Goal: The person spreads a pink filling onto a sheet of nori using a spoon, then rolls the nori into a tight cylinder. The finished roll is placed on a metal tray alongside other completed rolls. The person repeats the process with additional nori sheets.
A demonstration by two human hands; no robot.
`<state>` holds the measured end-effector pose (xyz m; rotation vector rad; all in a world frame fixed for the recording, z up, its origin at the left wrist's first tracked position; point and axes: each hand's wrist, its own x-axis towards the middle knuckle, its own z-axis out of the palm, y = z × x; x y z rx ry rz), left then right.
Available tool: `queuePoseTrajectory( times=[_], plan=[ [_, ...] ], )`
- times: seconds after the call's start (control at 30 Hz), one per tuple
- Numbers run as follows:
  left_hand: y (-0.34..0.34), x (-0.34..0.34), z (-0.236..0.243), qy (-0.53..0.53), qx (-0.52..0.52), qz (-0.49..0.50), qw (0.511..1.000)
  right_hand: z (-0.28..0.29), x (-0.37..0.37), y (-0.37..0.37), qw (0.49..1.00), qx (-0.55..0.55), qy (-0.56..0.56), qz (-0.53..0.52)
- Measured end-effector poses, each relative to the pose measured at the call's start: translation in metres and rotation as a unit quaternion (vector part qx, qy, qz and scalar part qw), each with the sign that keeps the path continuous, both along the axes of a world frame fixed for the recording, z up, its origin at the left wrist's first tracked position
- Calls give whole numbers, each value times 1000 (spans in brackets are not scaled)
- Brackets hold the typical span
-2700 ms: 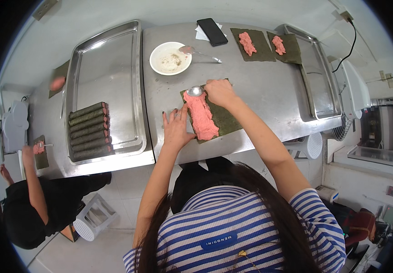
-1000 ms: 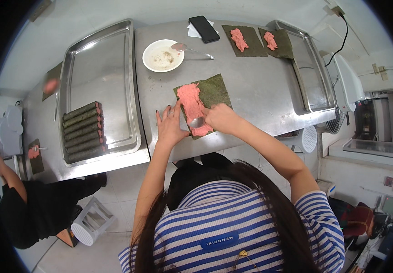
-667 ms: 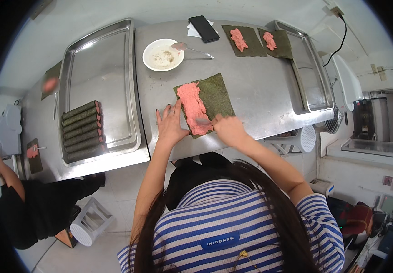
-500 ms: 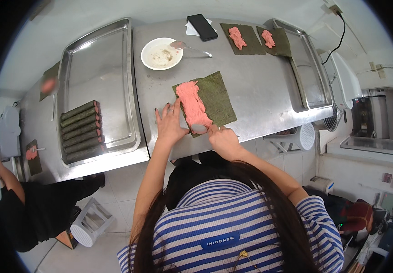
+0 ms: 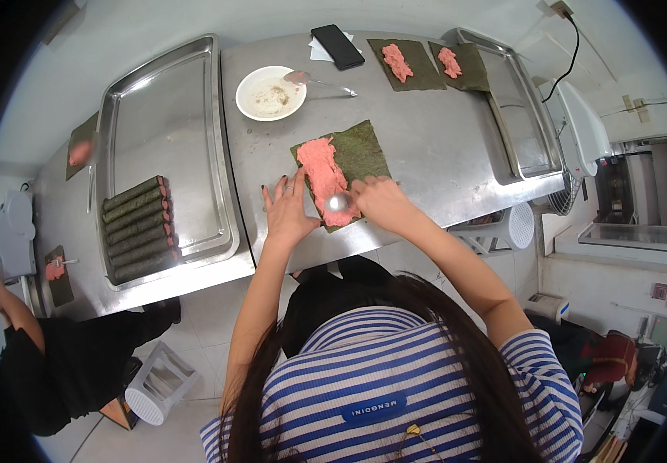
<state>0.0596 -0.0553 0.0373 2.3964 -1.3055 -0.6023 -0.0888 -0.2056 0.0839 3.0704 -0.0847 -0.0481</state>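
Note:
A dark green nori sheet (image 5: 367, 158) lies on the steel table in front of me, with a band of pink meat paste (image 5: 319, 166) spread over its left part. My right hand (image 5: 380, 202) is closed round a metal spoon (image 5: 338, 202), whose bowl rests on the paste near its lower end. My left hand (image 5: 287, 214) lies with fingers spread at the sheet's left edge, fingertips touching the sheet or the paste beside it. The spoon's handle is mostly hidden in my right hand.
Beyond the sheet stand a white bowl (image 5: 250, 97) with a second spoon and a black phone (image 5: 338, 46). Two paste-topped nori sheets (image 5: 418, 73) lie at far right beside a steel tray (image 5: 503, 147). Left, another tray (image 5: 156, 92) holds several nori rolls (image 5: 137, 231); another person's arm (image 5: 17, 309) shows there.
My right hand and its spoon have moved up along the paste, away from the sheet's near edge. My left hand stays about where it was.

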Motion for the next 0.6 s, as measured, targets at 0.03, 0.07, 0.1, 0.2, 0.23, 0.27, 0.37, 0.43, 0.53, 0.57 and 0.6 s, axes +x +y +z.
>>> queuePoseTrajectory(
  times=[0.03,0.07,0.1,0.2,0.23,0.27,0.37,0.43,0.53,0.57,0.6],
  plan=[
    [1,1,-1,-1,-1,1,1000,-1,4,1,999,-25,-2,-24],
    [0,1,-1,-4,-1,1,1000,0,3,2,999,-20,-7,-44],
    [0,0,-1,-7,0,2,1000,5,2,6,998,-13,-11,-61],
    [1,-1,0,-4,10,2,1000,0,-12,24,997,-7,-1,-72],
    [0,0,0,-2,14,3,1000,-3,-17,31,998,-7,6,-67],
    [-1,-1,0,-2,8,3,1000,-3,-21,36,997,-10,5,-70],
    [1,-2,-2,-3,8,5,1000,-3,-26,49,997,-9,17,-71],
    [-1,-1,-1,-8,16,2,1000,-3,-27,55,997,-5,44,-67],
    [-2,-2,0,-9,22,5,1000,0,-28,60,997,-14,65,-48],
    [-2,-2,1,-7,24,3,1000,1,-29,59,996,-11,73,-45],
    [-2,-2,3,-6,27,2,1000,1,-29,58,996,-8,82,-41]
  ],
)
